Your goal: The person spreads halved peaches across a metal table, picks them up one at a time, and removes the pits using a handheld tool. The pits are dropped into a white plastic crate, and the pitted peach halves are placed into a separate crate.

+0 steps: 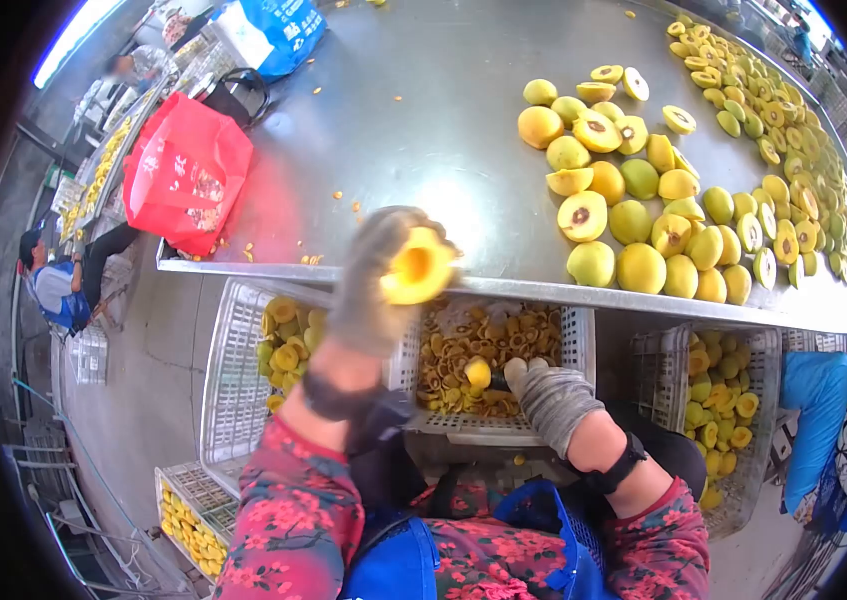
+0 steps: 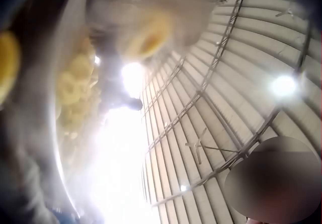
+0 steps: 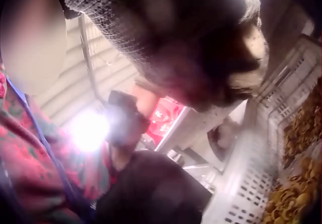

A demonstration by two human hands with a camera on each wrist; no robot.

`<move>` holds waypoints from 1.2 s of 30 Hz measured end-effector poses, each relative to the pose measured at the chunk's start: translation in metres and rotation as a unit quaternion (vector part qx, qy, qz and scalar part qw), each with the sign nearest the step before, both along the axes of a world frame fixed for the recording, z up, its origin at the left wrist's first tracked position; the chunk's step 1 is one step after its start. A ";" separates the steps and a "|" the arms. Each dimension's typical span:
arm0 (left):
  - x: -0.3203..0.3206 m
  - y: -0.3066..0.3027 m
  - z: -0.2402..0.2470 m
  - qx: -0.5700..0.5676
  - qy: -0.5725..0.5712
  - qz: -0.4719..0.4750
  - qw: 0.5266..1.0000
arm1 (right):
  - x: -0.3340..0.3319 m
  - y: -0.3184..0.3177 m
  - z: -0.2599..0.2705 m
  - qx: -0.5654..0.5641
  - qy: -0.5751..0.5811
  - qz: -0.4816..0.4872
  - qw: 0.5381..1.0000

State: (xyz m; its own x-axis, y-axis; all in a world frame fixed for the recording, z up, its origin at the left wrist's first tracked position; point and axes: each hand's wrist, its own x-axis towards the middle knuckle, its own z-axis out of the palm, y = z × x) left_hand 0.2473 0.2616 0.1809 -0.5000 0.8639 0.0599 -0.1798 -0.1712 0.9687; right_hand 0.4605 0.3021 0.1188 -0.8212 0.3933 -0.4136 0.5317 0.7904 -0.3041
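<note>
My gloved left hand (image 1: 363, 295), blurred, holds a yellow peach half (image 1: 415, 266) above the table's front edge. The half's hollow faces up toward the head camera; in the left wrist view the peach half (image 2: 151, 40) is blurred too. Lower and to the right, my gloved right hand (image 1: 555, 402) grips a small tool (image 1: 499, 382) with a dark part showing at the fingers. A yellow piece (image 1: 478, 373) is at the tool's far end, over the crate of scraps (image 1: 577, 350). The right wrist view shows the right glove (image 3: 151, 38) mostly in shadow.
Halved and whole peaches (image 1: 640, 270) are heaped on the right of the metal table (image 1: 423, 120). A red bag (image 1: 188, 175) and a blue-and-white bag (image 1: 278, 35) are at the left. Crates of fruit flank my legs, one left (image 1: 226, 385), one right (image 1: 761, 430). People sit on both sides.
</note>
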 end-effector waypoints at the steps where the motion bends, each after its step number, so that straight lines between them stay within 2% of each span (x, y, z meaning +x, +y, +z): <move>1: -0.017 -0.015 0.000 -0.017 0.096 0.041 0.994 | 0.004 0.000 0.001 0.001 0.017 0.003 1.000; 2: -0.034 -0.031 0.000 -0.040 0.189 0.089 0.977 | 0.008 0.000 0.002 0.002 0.032 0.004 0.999; 3: -0.058 -0.050 -0.003 -0.049 0.165 0.108 0.979 | 0.013 -0.001 0.004 0.003 0.048 0.002 0.999; 4: -0.085 -0.073 -0.004 -0.168 0.298 0.095 0.935 | 0.014 0.000 -0.001 0.017 0.052 -0.001 0.999; 5: -0.106 -0.091 -0.006 -0.278 0.425 0.080 0.858 | 0.020 0.000 -0.006 0.027 0.047 0.004 0.999; 6: -0.117 -0.099 -0.009 -0.279 0.542 0.080 0.788 | 0.025 -0.001 -0.011 0.036 0.042 0.009 0.998; 8: -0.130 -0.103 -0.013 -0.264 0.742 0.088 0.610 | 0.029 -0.001 0.001 0.042 0.046 -0.001 0.998; 11: -0.062 -0.029 0.025 -0.182 0.614 0.030 0.768 | 0.026 0.007 0.008 -0.019 -0.059 -0.002 0.998; 13: -0.027 0.028 0.023 -0.085 0.656 -0.022 0.749 | 0.029 0.007 -0.003 -0.016 -0.056 -0.019 0.998; 15: 0.015 0.081 0.026 -0.013 0.695 -0.090 0.714 | 0.029 0.007 -0.004 -0.022 -0.050 -0.031 0.998; 17: 0.037 0.132 0.000 0.053 0.751 -0.122 0.646 | 0.032 0.011 -0.001 -0.030 -0.025 -0.037 0.999; 20: 0.055 0.176 -0.026 0.097 0.811 -0.188 0.545 | 0.038 0.017 0.017 -0.036 0.009 -0.054 0.998; 23: 0.066 0.186 -0.018 0.008 0.851 -0.262 0.454 | 0.051 0.026 0.013 -0.015 0.046 -0.084 0.995; 24: 0.065 0.187 -0.021 0.017 0.864 -0.250 0.437 | 0.051 0.027 0.013 -0.005 0.076 -0.090 0.993; 28: 0.054 0.173 -0.028 0.003 0.812 -0.241 0.532 | 0.055 0.034 0.014 0.023 0.098 -0.092 0.991; 31: 0.048 0.155 -0.023 -0.096 0.784 -0.223 0.571 | 0.050 0.033 0.027 0.017 0.120 -0.123 0.985; 32: 0.044 0.153 -0.026 -0.137 0.757 -0.226 0.598 | 0.051 0.034 0.023 0.020 0.116 -0.133 0.984; 35: 0.029 0.134 -0.039 -0.172 0.653 -0.170 0.718 | 0.051 0.027 0.024 -0.017 0.174 -0.148 0.973; 36: 0.026 0.128 -0.035 -0.217 0.552 -0.183 0.784 | 0.050 0.027 0.027 -0.047 0.225 -0.170 0.958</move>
State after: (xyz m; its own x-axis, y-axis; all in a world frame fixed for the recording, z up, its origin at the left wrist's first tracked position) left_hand 0.2731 0.3899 0.1455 -0.0642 0.9963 -0.0563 0.8495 0.0842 0.5208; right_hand 0.5106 0.3294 0.1458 -0.7560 0.6478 -0.0935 0.5512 0.5531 -0.6247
